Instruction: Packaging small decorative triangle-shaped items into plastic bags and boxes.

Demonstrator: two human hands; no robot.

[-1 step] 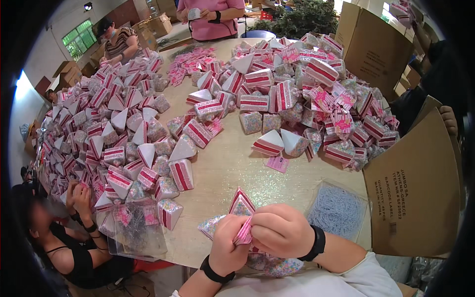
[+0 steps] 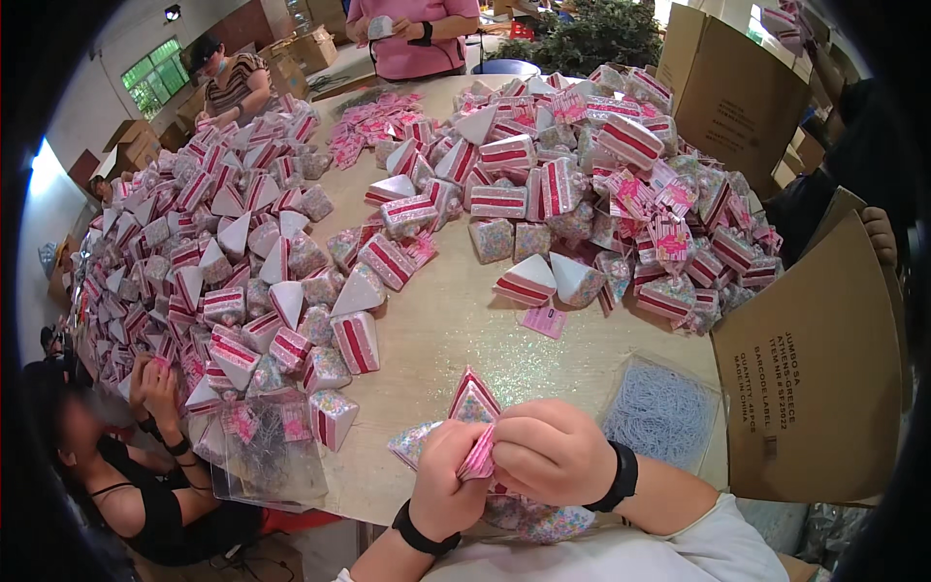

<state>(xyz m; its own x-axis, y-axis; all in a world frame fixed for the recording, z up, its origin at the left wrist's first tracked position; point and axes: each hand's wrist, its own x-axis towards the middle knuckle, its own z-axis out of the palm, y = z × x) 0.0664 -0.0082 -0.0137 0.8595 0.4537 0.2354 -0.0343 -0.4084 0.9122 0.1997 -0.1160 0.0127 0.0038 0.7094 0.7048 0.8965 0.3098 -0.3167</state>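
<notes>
Just above the table's front edge, my left hand [image 2: 451, 480] grips a small fanned stack of pink cardboard tags [image 2: 477, 458]. My right hand [image 2: 555, 454] is closed, its fingertips pressed together against the upper edge of those tags; what they pinch is hidden. Under and around both hands lie toy cake slices with white and red layers and speckled sides: one standing point-up [image 2: 473, 396] behind them, a speckled one [image 2: 411, 443] beside the left hand, and another [image 2: 545, 521] beneath the right wrist, partly covered.
Right of my hands sits a clear tray of pale blue strings [image 2: 659, 417]. A second clear tray [image 2: 270, 466] with tags stands left. Cake-slice heaps [image 2: 233, 242] [image 2: 543, 165] cover the table's left and back. A cardboard box [image 2: 815, 378] borders the right; co-workers [image 2: 126, 466] surround the table.
</notes>
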